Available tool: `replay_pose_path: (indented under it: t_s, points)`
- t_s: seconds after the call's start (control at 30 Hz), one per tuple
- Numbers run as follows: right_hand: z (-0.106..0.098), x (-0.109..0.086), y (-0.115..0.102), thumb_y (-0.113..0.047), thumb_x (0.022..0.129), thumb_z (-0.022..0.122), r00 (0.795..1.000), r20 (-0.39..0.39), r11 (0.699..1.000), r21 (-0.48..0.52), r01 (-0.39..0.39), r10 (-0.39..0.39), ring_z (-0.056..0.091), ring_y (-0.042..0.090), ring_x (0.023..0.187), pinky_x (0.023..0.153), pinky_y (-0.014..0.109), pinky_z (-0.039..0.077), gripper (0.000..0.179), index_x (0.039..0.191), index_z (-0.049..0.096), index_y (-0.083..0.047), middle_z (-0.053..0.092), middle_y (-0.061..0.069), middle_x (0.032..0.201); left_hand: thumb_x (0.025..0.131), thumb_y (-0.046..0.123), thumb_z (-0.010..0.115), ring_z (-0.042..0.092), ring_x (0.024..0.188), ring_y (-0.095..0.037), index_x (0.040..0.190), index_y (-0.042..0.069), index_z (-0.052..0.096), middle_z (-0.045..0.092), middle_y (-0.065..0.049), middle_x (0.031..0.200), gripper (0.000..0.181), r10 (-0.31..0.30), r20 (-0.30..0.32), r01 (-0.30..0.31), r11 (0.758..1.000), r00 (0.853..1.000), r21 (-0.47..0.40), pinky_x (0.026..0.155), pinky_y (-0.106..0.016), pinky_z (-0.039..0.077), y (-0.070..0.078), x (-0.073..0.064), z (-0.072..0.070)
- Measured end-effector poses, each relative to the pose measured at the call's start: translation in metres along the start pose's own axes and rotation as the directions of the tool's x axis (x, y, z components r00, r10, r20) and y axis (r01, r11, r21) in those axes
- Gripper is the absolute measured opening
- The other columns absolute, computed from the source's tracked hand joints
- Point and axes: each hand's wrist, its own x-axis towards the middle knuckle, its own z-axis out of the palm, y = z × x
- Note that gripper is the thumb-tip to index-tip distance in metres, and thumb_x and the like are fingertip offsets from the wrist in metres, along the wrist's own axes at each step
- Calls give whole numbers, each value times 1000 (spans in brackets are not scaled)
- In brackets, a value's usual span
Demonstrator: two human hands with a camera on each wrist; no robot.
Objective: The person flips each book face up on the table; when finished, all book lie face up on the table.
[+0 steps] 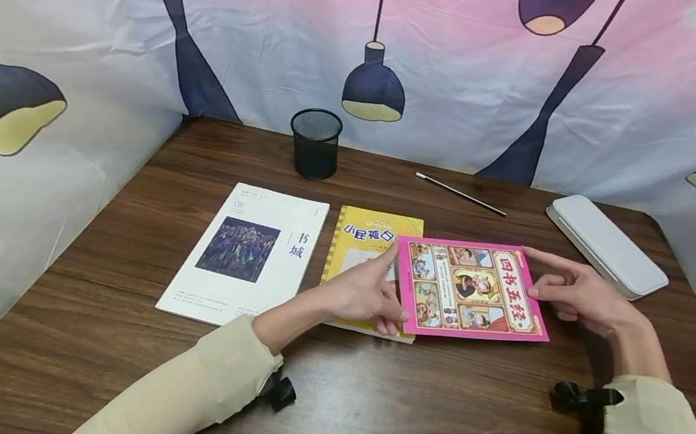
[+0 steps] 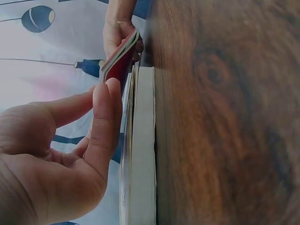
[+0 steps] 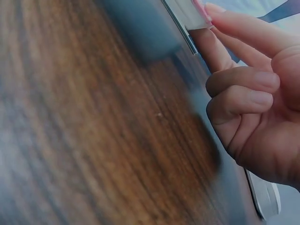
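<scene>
A pink book (image 1: 472,289) with a cartoon cover is held between both hands, its left edge overlapping a yellow book (image 1: 343,250). At that left edge, my left hand (image 1: 366,295) pinches it with thumb and fingers. My right hand (image 1: 589,296) grips the opposite edge, thumb on the cover side. In the left wrist view the pink book (image 2: 119,58) is tilted and raised above the pale page edges of a thicker book (image 2: 144,140). The right wrist view catches just a corner of the pink book (image 3: 194,16); two of my right fingers (image 3: 243,89) are curled beneath.
Left of the yellow book lies a white book (image 1: 288,276) with a dark picture. Behind stand a black mesh pen holder (image 1: 314,148) and a thin pencil (image 1: 459,193). A white case (image 1: 610,245) lies beyond my right hand. The wooden table (image 1: 425,423) meets a printed curtain (image 1: 450,75).
</scene>
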Motion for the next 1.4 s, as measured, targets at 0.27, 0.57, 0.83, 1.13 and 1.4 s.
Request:
replay_pose_path:
  t_s: [0.27, 0.57, 0.83, 1.13, 1.4]
  points:
    - [1, 4, -2, -18, 99, 74, 998, 22, 995, -86, -52, 55, 41, 12, 54, 50, 25, 39, 76, 165, 37, -18, 62, -1, 75, 99, 0, 70, 71, 59, -19, 169, 12, -16, 77, -18, 86, 111, -53, 23, 53, 998, 998, -19, 60, -34, 63, -3, 3, -1]
    - [3, 5, -7, -20, 97, 75, 995, 46, 989, -126, -79, 85, 39, 10, 54, 50, 24, 37, 80, 166, 35, -14, 46, -4, 68, 98, -2, 70, 69, 55, -18, 168, 9, -17, 77, -21, 86, 112, -62, 27, 63, 997, 998, -34, 54, -32, 61, -4, 6, 0]
    - [6, 6, -13, -22, 97, 76, 993, 44, 977, -188, -97, 107, 37, 11, 52, 48, 25, 37, 79, 166, 37, -16, 40, -4, 65, 98, -1, 71, 68, 54, -18, 169, 10, -14, 76, -16, 80, 111, -68, 0, 68, 998, 998, 11, 53, -32, 60, -4, 5, 0]
    - [10, 8, -16, -31, 96, 78, 994, 8, 951, -291, -101, 108, 38, 12, 48, 45, 27, 37, 80, 165, 38, -19, 57, 4, 68, 96, 6, 76, 68, 52, -18, 172, 16, -1, 76, -18, 80, 108, -98, -40, 100, 992, 994, 71, 50, -33, 60, -3, 5, -3]
    - [12, 7, -17, -29, 95, 79, 997, -7, 941, -329, -71, 73, 42, 13, 50, 48, 29, 41, 82, 164, 38, -11, 57, 3, 70, 100, 17, 74, 61, 46, -14, 172, 13, 10, 73, -12, 75, 96, -112, -120, 131, 979, 986, 158, 46, -27, 55, 0, 2, -17]
